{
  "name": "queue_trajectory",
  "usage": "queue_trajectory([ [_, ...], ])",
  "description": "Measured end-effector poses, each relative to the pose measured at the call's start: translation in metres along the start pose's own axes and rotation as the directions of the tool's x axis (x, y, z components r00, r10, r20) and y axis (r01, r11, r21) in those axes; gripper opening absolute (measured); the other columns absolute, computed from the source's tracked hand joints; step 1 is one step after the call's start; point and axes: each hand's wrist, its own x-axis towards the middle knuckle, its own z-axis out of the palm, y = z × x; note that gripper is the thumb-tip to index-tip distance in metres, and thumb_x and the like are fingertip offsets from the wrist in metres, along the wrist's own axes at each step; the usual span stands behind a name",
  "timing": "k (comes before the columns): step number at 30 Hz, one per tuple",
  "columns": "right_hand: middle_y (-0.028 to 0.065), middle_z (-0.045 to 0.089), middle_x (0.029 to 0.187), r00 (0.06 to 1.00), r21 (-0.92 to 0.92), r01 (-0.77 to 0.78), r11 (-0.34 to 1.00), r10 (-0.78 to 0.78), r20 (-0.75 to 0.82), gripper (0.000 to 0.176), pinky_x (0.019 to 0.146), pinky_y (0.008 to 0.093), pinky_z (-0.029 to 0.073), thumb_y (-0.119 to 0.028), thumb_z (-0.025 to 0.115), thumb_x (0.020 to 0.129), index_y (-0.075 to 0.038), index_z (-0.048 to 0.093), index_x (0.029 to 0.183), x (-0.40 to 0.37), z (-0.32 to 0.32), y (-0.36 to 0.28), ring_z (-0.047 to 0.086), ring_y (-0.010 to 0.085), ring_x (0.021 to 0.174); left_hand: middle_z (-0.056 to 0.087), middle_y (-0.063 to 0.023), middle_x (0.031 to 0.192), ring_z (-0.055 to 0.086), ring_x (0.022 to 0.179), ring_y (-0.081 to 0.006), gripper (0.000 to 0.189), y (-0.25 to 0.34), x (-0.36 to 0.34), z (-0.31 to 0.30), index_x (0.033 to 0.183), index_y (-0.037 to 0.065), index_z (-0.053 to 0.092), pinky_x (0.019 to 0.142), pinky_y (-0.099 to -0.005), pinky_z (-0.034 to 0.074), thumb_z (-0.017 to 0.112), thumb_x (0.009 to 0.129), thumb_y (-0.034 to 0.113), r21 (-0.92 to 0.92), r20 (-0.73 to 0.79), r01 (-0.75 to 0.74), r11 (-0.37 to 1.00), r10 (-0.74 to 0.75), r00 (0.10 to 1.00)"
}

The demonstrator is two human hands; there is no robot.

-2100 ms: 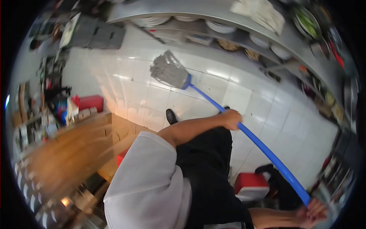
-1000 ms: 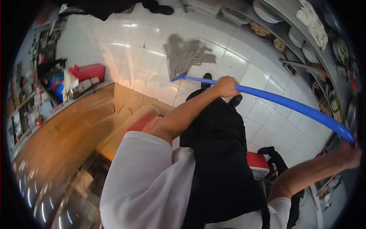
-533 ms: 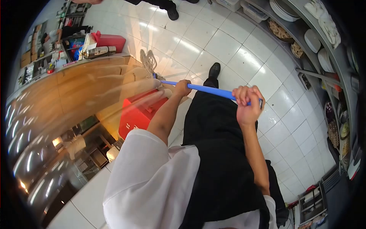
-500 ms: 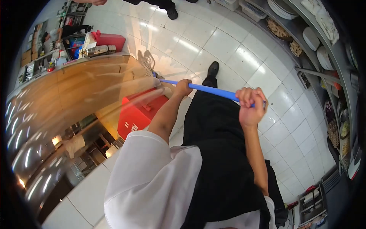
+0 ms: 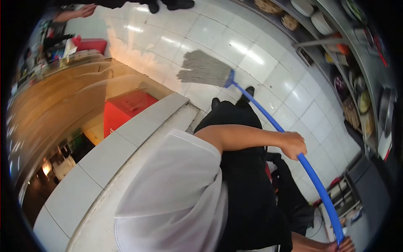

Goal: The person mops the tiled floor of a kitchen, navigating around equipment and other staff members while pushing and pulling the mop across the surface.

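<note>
A mop with a blue handle (image 5: 268,115) slants from the floor down to the lower right corner. Its grey string head (image 5: 203,69) lies spread on the white tiles, beyond my black shoes. My left hand (image 5: 294,145) reaches across my body and is closed around the middle of the handle. Near the handle's top end, at the bottom right edge, my right hand (image 5: 345,245) is wrapped round it, partly cut off by the frame.
Metal shelves (image 5: 327,75) with plates and food line the right side. A tiled ledge (image 5: 121,143) runs along my left, beside a red box (image 5: 128,108) behind a clear, reflective panel. At the top left, another person's hand (image 5: 87,10) and black shoes show.
The mop head has swung from the left by the red box out onto the floor ahead. Both my hands have moved right and down with the handle, still gripping it.
</note>
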Motion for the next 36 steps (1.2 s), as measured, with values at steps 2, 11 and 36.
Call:
queue_trajectory([
  [2, -0.0055, 0.037, 0.053, 0.994, -0.041, 0.095, 0.995, -0.093, 0.052, 0.037, 0.036, 0.0279, 0.033, -0.034, 0.045, 0.107, -0.018, 0.05, 0.074, -0.013, -0.011, -0.036, 0.033, 0.008, 0.038, 0.07, -0.0145, 0.077, 0.068, 0.08, -0.0396, 0.021, 0.025, 0.032, 0.027, 0.083, 0.014, 0.072, 0.072, -0.0514, 0.053, 0.069, 0.075, 0.034, -0.039, 0.015, -0.106, 0.994, 0.106, 0.994],
  [11, -0.0009, 0.044, 0.054, 0.643, -0.465, 0.07, 0.883, -0.396, -0.656, 0.026, 0.037, 0.0301, 0.043, -0.032, 0.047, 0.107, -0.011, 0.056, 0.094, -0.008, -0.068, -0.041, 0.045, 0.0095, 0.04, 0.075, -0.0188, 0.092, 0.072, 0.091, -0.0372, 0.03, 0.018, 0.045, 0.091, 0.086, 0.006, 0.078, 0.079, -0.0469, 0.057, 0.066, 0.073, 0.031, 0.066, -0.026, 0.108, 0.992, -0.106, 0.994],
  [36, 0.0095, 0.056, 0.074, 0.568, 0.405, -0.712, 0.574, 0.132, 0.812, 0.011, 0.072, 0.0344, 0.044, -0.002, 0.057, 0.094, -0.003, 0.052, 0.085, -0.354, 0.179, 0.199, 0.05, 0.0165, 0.067, 0.072, -0.0159, 0.097, 0.066, 0.102, -0.0368, 0.017, -0.095, -0.463, 0.07, 0.088, 0.009, 0.072, 0.089, -0.0466, 0.054, 0.071, 0.075, 0.021, 0.018, -0.88, 0.965, 0.263, -0.455, 0.14],
])
